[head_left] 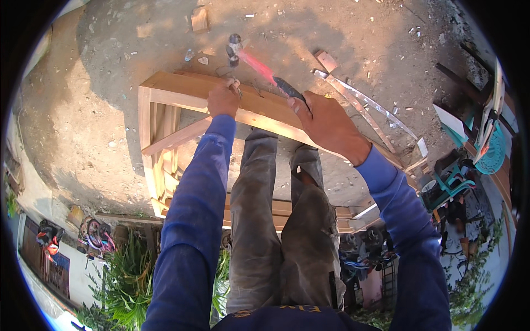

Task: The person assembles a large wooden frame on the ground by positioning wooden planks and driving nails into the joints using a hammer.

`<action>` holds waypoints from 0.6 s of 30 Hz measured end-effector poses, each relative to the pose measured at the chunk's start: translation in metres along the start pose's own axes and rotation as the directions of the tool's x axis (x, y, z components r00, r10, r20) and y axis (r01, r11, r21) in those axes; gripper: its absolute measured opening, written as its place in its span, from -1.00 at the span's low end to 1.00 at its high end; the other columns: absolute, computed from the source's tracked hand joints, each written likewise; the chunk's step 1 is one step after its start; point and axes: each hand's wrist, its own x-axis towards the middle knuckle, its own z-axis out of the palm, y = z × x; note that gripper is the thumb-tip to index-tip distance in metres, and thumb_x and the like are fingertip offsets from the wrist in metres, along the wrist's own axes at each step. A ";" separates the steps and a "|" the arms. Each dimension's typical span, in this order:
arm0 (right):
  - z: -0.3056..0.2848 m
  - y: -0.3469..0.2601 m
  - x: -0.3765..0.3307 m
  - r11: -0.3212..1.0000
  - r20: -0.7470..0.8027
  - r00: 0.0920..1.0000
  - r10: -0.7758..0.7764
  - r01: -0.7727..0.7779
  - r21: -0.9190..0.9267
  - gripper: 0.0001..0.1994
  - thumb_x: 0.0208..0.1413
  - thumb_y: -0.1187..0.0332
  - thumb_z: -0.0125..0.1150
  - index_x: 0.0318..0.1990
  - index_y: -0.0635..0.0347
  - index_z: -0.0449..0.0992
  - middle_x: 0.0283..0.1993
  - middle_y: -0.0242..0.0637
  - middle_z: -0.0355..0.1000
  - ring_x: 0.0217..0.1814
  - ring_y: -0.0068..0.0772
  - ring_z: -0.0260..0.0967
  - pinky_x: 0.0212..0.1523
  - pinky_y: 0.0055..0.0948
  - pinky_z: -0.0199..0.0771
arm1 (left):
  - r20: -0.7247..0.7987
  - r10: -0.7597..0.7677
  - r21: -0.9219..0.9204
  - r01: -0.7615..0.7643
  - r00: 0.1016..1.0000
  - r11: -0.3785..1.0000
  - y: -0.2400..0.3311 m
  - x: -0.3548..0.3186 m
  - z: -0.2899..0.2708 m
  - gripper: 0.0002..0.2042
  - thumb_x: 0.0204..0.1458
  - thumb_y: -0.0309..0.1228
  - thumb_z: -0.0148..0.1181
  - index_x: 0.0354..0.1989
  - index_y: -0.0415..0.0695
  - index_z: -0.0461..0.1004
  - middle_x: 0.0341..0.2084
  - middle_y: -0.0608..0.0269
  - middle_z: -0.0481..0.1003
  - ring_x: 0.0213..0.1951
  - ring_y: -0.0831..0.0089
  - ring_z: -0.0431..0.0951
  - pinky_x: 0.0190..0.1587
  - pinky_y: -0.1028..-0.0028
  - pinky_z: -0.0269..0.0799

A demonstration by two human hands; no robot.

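A wooden frame (165,91) of pale planks stands on the dirt ground in front of my legs. My left hand (222,99) rests on its top rail with the fingers pinched on a small nail (237,87). My right hand (326,122) grips the dark handle of a hammer (259,65). The hammer's shaft is red and blurred, and its metal head hangs above the ground just beyond the rail, a little past my left hand.
Wood offcuts (199,19) and chips lie scattered on the dirt beyond the frame. Long metal strips (364,102) lie to the right. A teal power tool (452,176) and a fan (491,149) sit at the far right. More planks (281,212) lie under my legs.
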 end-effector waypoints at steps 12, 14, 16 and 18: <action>-0.011 -0.034 0.016 1.000 0.075 0.997 0.015 -0.015 -0.004 -0.54 0.39 0.07 -0.02 -0.30 0.40 0.46 -0.52 0.18 0.44 -0.36 0.25 0.47 -0.25 0.10 0.40 | 0.055 -0.054 -0.030 0.056 0.997 0.998 -0.023 0.012 -0.008 -0.73 0.10 -0.12 0.26 -0.09 0.12 0.69 -0.23 -0.01 0.64 -0.15 -0.06 0.63 -0.08 0.08 0.54; -0.042 -0.063 0.009 0.988 -0.142 0.987 -0.077 0.095 0.123 -0.56 0.40 0.10 -0.02 -0.30 0.38 0.45 -0.56 0.09 0.40 -0.46 0.17 0.40 -0.31 0.05 0.35 | 0.013 -0.084 -0.030 0.084 0.996 0.996 -0.018 0.010 -0.025 -0.72 0.10 -0.13 0.26 -0.06 0.12 0.67 -0.26 -0.01 0.64 -0.16 -0.03 0.64 -0.09 0.09 0.54; -0.075 -0.092 0.007 0.931 -0.434 0.888 -0.156 0.279 0.236 -0.56 0.40 0.05 0.02 -0.29 0.33 0.41 -0.60 -0.19 0.27 -0.56 -0.25 0.26 -0.48 -0.22 0.24 | -0.120 -0.098 -0.105 0.085 0.988 0.991 -0.007 0.003 -0.054 -0.66 0.07 -0.13 0.30 0.01 0.07 0.65 -0.29 0.01 0.65 -0.18 0.03 0.65 -0.10 0.14 0.53; -0.083 -0.109 0.018 0.882 -0.560 0.808 -0.183 0.386 0.269 -0.54 0.40 -0.01 0.04 -0.28 0.29 0.37 -0.61 -0.44 0.16 -0.60 -0.63 0.17 -0.60 -0.46 0.15 | -0.277 -0.136 -0.082 0.118 0.951 0.990 -0.019 0.001 -0.104 -0.55 0.01 -0.11 0.37 0.06 -0.03 0.61 -0.22 0.02 0.64 -0.11 0.05 0.64 -0.06 0.16 0.52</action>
